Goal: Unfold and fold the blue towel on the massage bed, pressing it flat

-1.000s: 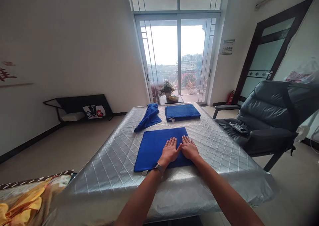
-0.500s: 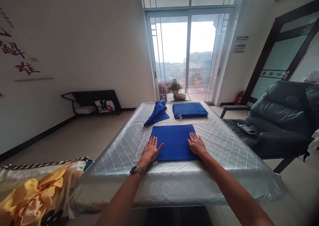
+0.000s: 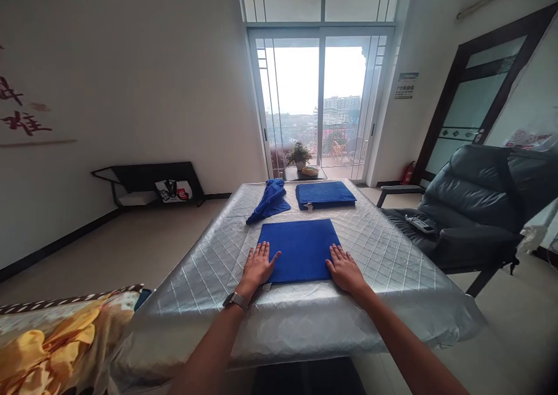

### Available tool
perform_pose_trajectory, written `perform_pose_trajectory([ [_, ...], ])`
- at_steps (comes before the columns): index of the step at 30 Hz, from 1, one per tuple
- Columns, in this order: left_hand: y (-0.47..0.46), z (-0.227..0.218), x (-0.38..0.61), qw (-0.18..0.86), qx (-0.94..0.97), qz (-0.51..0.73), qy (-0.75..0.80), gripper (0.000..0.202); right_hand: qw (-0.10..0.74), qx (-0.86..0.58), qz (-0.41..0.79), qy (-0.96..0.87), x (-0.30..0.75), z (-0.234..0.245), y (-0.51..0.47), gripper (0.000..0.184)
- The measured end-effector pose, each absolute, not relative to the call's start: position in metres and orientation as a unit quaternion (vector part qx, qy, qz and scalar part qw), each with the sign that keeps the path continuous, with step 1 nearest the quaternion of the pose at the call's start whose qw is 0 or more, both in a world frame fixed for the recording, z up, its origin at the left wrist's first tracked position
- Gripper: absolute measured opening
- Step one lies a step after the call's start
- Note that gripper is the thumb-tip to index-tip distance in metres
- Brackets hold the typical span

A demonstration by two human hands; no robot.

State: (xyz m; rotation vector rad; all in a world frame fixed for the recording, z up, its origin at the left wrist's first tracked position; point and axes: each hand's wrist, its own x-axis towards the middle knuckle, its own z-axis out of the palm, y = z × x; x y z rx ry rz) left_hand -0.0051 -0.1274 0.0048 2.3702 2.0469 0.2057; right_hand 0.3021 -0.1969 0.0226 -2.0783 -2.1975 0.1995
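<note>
The folded blue towel [image 3: 303, 247] lies on the silver-covered tabletop [image 3: 383, 267] just below frame centre, left hand [image 3: 257, 267] and right hand [image 3: 346, 270] flat along its sides, fingers extended, gripping nothing; uneven pressing could skew its layers.

Home, likely a living room: padded dark armchair [image 3: 473, 189], sliding glass door [image 3: 321, 87] onto a balcony [image 3: 342, 171], potted plant [image 3: 300, 155] near it, red wall lettering [image 3: 26, 123], desk [image 3: 392, 325] under silvery quilted cover [image 3: 196, 279], yellow cloth [image 3: 47, 348] heaped lower left.
</note>
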Motion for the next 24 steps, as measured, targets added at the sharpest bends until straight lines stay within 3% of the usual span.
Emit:
perform_pose_trajectory([
  [8,-0.157,0.019,0.075,-0.026,0.803,0.119,0.584,0.084,0.076,-0.683,0.079,-0.722,0.302,0.023,-0.196,0.069],
  [15,-0.181,0.017,0.176,0.033,0.867,0.128,0.480,0.078,0.066,-0.664,0.066,-0.742,0.306,0.018,-0.198,0.065],
  [24,-0.176,0.001,0.089,0.030,0.823,0.047,0.566,0.076,0.100,-0.683,0.108,-0.716,0.302,0.027,-0.199,0.069],
])
